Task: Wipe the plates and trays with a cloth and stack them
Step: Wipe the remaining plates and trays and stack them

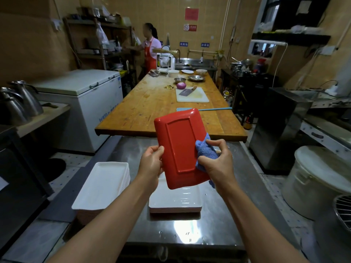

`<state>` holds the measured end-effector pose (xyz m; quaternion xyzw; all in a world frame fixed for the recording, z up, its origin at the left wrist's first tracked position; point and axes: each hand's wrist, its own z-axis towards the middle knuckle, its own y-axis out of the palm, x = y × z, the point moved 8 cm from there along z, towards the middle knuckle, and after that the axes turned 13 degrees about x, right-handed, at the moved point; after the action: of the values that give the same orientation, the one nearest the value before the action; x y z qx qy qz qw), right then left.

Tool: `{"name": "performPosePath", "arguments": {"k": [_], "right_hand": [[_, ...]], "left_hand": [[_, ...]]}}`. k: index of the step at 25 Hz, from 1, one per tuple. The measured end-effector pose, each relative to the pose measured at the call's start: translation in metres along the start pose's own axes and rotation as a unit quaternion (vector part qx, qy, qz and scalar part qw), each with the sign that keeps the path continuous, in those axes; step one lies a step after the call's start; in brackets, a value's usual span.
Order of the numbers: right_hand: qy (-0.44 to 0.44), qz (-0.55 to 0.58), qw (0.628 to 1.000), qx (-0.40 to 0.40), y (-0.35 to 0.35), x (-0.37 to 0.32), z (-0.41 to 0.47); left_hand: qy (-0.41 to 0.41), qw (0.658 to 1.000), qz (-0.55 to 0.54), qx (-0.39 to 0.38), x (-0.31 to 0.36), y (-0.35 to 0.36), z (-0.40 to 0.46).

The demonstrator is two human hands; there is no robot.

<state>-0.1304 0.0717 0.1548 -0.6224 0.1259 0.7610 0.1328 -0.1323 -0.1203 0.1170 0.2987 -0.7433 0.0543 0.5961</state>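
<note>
I hold a red rectangular tray (180, 147) up in front of me, above the steel bench (214, 221), with its underside turned toward me and its far end tilted away. My left hand (152, 162) grips the tray's left long edge, thumb on the underside and fingers curled behind it. My right hand (218, 160) clutches a bunched blue cloth (206, 150) and presses it against the tray's right edge, fingers curled around the fabric.

Below the tray, on the bench, sits a stack of white trays (176, 200) with reddish edges showing along its near side; its top tray looks wet. To the left of that, a second, taller stack of white trays (102, 188) rests at the bench's left edge.

Beyond the bench runs a long wooden table (152, 109) carrying a white cutting board (191, 95) with a cleaver (186, 91) on it, a red onion (181, 85) and metal bowls (190, 78). A person in a red apron (149, 52) stands at the far end.
</note>
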Motion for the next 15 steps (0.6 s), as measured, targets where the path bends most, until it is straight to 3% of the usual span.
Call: {"name": "performPosePath", "arguments": {"k": [3,6,7,10,12,15], "right_hand": [[-0.012,-0.029,0.998,-0.054,-0.001,-0.007,0.009],[-0.016,-0.083,0.985,-0.151,-0.001,-0.015,0.015],[-0.022,-0.096,0.978,-0.184,0.001,-0.017,0.015],[-0.037,-0.094,0.96,-0.262,0.007,-0.027,0.01],[-0.054,-0.106,0.95,-0.289,0.009,-0.032,0.009],[-0.109,-0.157,0.945,-0.264,0.014,-0.042,0.016]], "left_hand": [[0.093,0.988,0.125,0.006,0.04,-0.013,0.012],[0.23,0.94,0.247,-0.044,0.102,-0.005,0.013],[0.233,0.922,0.295,-0.095,0.111,0.003,0.012],[0.142,0.884,0.376,-0.24,0.102,0.017,0.004],[0.112,0.892,0.348,-0.266,0.093,0.017,0.001],[0.109,0.928,0.259,-0.245,0.085,0.012,0.003]]}}
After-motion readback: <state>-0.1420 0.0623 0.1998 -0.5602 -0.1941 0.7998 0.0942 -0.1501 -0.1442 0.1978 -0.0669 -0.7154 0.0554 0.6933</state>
